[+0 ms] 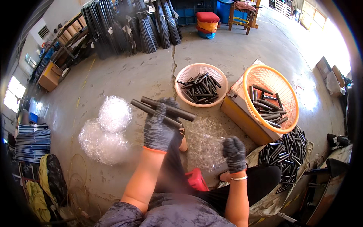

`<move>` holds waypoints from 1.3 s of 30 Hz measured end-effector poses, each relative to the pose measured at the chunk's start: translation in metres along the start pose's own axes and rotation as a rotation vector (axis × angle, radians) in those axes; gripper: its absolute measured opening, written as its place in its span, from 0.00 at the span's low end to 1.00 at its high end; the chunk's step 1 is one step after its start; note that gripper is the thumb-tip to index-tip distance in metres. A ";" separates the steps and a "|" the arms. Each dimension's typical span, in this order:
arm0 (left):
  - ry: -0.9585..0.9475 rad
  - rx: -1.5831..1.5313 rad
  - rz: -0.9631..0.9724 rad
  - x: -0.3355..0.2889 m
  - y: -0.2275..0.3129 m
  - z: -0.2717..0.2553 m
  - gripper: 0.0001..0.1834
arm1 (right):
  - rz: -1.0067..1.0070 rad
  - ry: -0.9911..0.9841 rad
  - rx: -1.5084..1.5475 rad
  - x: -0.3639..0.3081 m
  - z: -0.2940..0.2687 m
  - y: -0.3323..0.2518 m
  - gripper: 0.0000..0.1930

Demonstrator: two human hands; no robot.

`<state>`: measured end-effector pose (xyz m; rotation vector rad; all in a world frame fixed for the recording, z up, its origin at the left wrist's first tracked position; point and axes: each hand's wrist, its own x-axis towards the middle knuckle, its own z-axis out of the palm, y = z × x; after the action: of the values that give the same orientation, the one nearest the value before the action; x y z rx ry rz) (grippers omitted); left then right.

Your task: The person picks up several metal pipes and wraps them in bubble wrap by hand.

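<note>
My left hand (155, 132), in a grey knit glove with an orange cuff, is closed around two dark tubes (184, 113) lying side by side across its fingers. My right hand (235, 154), gloved alike, is closed in a fist at the right edge of a spread of clear plastic (204, 149). Whatever its fingers hold, if anything, is hidden. Beyond my hands, a pale pink basket (182, 94) on the floor contains several short black tubes (202, 87). An orange basket (294, 109) on a cardboard box (242, 117) holds more of them.
Two shiny heaps of clear plastic (106, 140) lie on the floor at left. Black tubes (289, 151) are piled on a pale sheet (264, 208) at right. A red plastic stool (196, 179) shows between my legs. Bundled dark rods (145, 30) stand at the back.
</note>
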<state>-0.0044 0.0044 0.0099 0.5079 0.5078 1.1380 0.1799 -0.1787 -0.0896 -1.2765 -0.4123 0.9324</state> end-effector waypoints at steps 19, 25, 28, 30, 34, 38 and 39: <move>0.090 -0.023 -0.133 -0.002 -0.019 -0.001 0.13 | -0.136 -0.148 -1.422 -0.014 -0.062 -0.034 0.27; 0.118 -0.201 -0.357 0.001 -0.060 -0.044 0.13 | -0.132 -0.347 -1.477 0.029 -0.057 -0.079 0.24; 0.178 -0.228 -0.439 0.002 -0.078 -0.040 0.12 | -0.010 -0.436 -1.723 0.053 -0.068 -0.079 0.22; 0.181 -0.251 -0.491 0.009 -0.089 -0.043 0.12 | 0.108 -0.594 -1.837 0.071 -0.083 -0.053 0.24; 0.236 -0.153 -0.573 0.026 -0.132 -0.045 0.10 | 0.176 -0.792 -1.677 0.070 -0.106 -0.021 0.26; 0.425 -0.057 -0.664 0.033 -0.186 -0.066 0.11 | -0.066 -0.761 -1.478 0.071 -0.073 -0.028 0.24; 0.477 -0.043 -0.685 0.034 -0.203 -0.077 0.11 | -0.041 -0.753 -1.463 0.073 -0.069 -0.035 0.24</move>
<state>0.1038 -0.0225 -0.1792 -0.0035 0.9794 0.5940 0.2856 -0.1649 -0.0930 -2.1151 -1.9499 1.0465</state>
